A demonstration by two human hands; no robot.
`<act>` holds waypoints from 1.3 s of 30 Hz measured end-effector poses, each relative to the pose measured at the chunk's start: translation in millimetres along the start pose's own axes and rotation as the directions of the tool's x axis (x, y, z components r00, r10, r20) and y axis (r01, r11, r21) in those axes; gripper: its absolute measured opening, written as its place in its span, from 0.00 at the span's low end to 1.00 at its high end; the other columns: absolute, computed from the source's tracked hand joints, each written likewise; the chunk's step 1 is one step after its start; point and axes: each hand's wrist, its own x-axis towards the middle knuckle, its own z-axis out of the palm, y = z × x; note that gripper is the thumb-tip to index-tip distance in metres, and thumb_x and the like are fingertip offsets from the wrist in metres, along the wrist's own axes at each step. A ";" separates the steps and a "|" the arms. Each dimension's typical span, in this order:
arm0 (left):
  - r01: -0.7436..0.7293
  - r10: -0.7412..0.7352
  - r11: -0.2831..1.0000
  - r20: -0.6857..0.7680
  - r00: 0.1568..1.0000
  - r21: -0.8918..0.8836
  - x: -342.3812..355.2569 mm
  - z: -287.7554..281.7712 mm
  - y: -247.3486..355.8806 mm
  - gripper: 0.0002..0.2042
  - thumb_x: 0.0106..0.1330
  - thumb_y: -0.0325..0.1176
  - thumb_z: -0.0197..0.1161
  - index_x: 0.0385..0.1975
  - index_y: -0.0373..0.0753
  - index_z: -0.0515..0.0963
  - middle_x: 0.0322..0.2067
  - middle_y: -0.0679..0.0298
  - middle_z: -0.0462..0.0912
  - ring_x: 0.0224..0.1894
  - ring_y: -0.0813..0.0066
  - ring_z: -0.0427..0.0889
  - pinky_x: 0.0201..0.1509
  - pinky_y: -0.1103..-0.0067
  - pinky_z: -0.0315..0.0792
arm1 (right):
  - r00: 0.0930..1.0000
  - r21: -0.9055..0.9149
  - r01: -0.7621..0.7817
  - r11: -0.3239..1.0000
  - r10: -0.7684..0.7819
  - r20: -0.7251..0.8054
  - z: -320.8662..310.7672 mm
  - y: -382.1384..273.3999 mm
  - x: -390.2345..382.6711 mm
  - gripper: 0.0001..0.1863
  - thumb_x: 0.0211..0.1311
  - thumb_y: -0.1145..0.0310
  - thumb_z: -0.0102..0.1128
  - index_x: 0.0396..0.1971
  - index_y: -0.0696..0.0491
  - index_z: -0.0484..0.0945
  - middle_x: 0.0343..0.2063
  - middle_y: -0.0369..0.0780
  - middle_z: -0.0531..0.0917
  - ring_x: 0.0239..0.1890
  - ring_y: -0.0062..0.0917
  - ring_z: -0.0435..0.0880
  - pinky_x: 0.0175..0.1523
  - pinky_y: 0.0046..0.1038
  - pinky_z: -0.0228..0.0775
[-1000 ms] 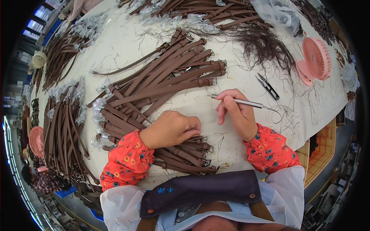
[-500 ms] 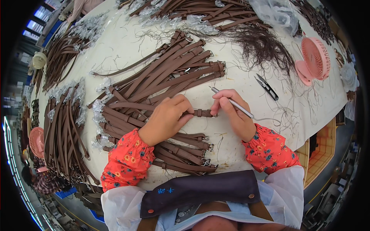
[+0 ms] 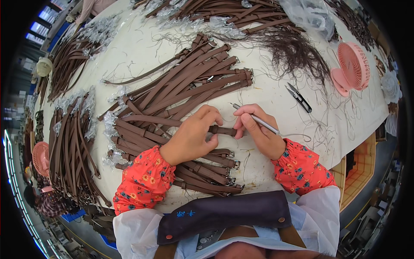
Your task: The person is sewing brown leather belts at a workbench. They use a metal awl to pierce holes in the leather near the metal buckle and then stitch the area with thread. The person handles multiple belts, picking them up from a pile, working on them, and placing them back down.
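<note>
A brown strap (image 3: 223, 130) with a buckle end lies across the middle of the pile, passing under my left hand (image 3: 194, 133). My left thumb and forefinger are spread apart, one on either side of the strap, and neither pinches it. In my right hand (image 3: 260, 134) is a slim silver pen-shaped tool (image 3: 266, 124) with a thin grey cord at its rear. Its fine tip points up and left, off the strap. The right fingertips also touch the strap's buckle end, which they partly hide. More brown buckled straps (image 3: 181, 97) lie fanned out around my left hand.
Black thread snips (image 3: 298, 97) lie to the right, below a pink fan (image 3: 351, 67). A tangle of dark threads (image 3: 295, 54) spreads at the back. More wrapped strap bundles (image 3: 71, 151) lie at the left and far side of the white table (image 3: 263, 172).
My left thumb and forefinger have parted from the strap. My right hand has shifted slightly left, bringing its fingertips onto the buckle end, with the tool moving along.
</note>
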 end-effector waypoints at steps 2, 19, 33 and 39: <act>-0.185 0.192 0.979 -0.093 0.977 0.082 1.8 7.9 -1.5 0.15 0.56 0.26 0.73 0.44 0.40 0.81 0.45 0.61 0.80 0.37 0.64 0.83 0.37 0.72 0.75 | 1.000 0.015 0.008 1.000 -0.008 -0.012 0.3 -0.3 0.2 0.14 0.80 0.62 0.48 0.52 0.56 0.74 0.33 0.38 0.81 0.32 0.18 0.82 0.40 0.21 0.73; -0.279 0.295 0.946 -0.081 0.952 0.163 -1.6 16.9 -11.9 0.07 0.59 0.24 0.70 0.36 0.38 0.82 0.40 0.65 0.86 0.37 0.68 0.80 0.37 0.75 0.77 | 0.995 0.189 -0.062 0.980 0.075 -0.060 -1.7 -1.1 2.3 0.19 0.81 0.57 0.45 0.53 0.60 0.71 0.31 0.38 0.81 0.28 0.18 0.80 0.40 0.22 0.75; 0.236 -0.217 0.929 0.097 0.971 -0.286 -1.1 -1.1 -8.2 0.05 0.70 0.26 0.64 0.37 0.30 0.79 0.46 0.56 0.86 0.37 0.83 0.79 0.40 0.81 0.77 | 0.992 -0.072 -0.114 0.991 0.117 0.049 -5.9 -8.3 1.9 0.28 0.80 0.56 0.45 0.27 0.62 0.82 0.30 0.38 0.83 0.23 0.17 0.77 0.36 0.22 0.68; 0.235 -0.215 0.927 0.099 0.972 -0.293 -0.8 -0.8 -9.0 0.05 0.70 0.26 0.64 0.36 0.30 0.78 0.46 0.56 0.86 0.37 0.83 0.79 0.41 0.81 0.77 | 0.996 -0.087 -0.068 0.994 0.073 0.059 -5.7 -2.8 2.3 0.31 0.79 0.57 0.47 0.18 0.61 0.81 0.34 0.39 0.83 0.25 0.18 0.77 0.36 0.24 0.68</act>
